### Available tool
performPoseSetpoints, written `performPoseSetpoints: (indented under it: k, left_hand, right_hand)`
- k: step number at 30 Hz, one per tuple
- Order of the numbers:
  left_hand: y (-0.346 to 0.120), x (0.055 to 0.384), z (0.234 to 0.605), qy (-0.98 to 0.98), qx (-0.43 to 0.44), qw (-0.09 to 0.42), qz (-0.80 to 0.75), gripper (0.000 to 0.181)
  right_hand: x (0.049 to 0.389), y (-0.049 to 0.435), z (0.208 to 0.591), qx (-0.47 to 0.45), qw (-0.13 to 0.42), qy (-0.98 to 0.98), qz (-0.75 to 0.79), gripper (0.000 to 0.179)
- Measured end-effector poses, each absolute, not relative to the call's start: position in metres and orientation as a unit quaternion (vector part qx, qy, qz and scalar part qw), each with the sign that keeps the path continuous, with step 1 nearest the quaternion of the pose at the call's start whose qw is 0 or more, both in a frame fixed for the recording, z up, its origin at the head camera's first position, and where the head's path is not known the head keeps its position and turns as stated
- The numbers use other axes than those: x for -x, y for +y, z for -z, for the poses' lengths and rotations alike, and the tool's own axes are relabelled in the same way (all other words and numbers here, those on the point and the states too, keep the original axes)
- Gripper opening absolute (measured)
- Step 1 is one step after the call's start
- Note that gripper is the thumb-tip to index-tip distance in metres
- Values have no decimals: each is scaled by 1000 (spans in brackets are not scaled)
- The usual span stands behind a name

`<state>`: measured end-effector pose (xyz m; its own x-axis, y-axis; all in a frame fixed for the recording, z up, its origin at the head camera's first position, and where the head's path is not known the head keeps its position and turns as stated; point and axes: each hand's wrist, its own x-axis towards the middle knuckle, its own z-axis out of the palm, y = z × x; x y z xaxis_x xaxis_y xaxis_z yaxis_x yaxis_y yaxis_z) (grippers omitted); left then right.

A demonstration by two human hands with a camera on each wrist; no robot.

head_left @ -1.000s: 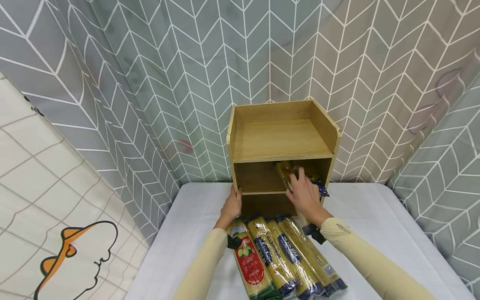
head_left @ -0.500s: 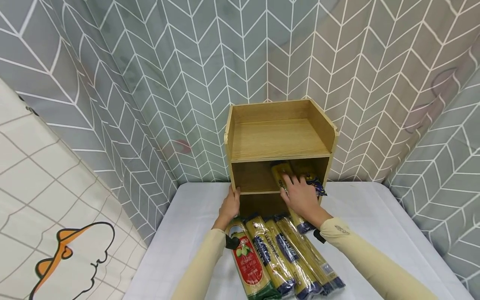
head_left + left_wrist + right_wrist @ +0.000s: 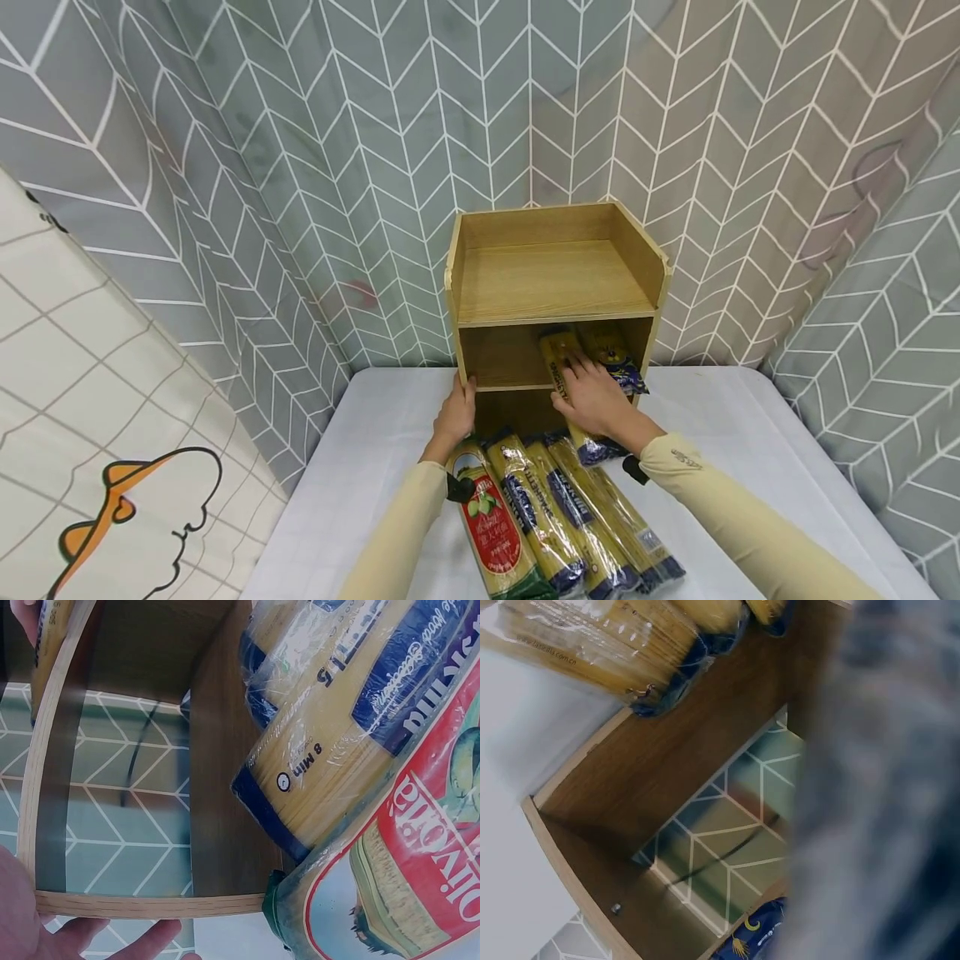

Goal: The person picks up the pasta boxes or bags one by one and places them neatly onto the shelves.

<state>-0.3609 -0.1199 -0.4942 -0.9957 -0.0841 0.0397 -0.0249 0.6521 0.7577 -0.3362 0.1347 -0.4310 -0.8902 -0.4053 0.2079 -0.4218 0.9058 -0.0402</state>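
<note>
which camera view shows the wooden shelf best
The head view: it shows nearly the whole wooden shelf, open top and both levels below. The wrist views are close and cropped: the left shows front edges and inside, the right an inside corner.

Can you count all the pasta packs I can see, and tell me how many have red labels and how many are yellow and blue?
Red-label pack: 1
Yellow-and-blue packs at the front: 3
Yellow-and-blue packs in the shelf's middle opening: 2
Total: 6 packs in view
</note>
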Motion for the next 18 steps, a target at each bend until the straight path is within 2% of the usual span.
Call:
performPoseSetpoints:
  k: [5, 12, 18]
  left_hand:
    - [-121, 361, 496, -909, -27, 38, 415, 61]
    - [-121, 361, 495, -911, -28, 37, 409, 60]
    - [-119, 358, 495, -910, -28, 37, 411, 61]
  right_hand:
    - [344, 135, 435, -215, 64, -972, -75, 64]
    - [362, 135, 436, -213, 50, -972, -89, 67]
    - [362, 136, 433, -212, 42, -969, -123, 64]
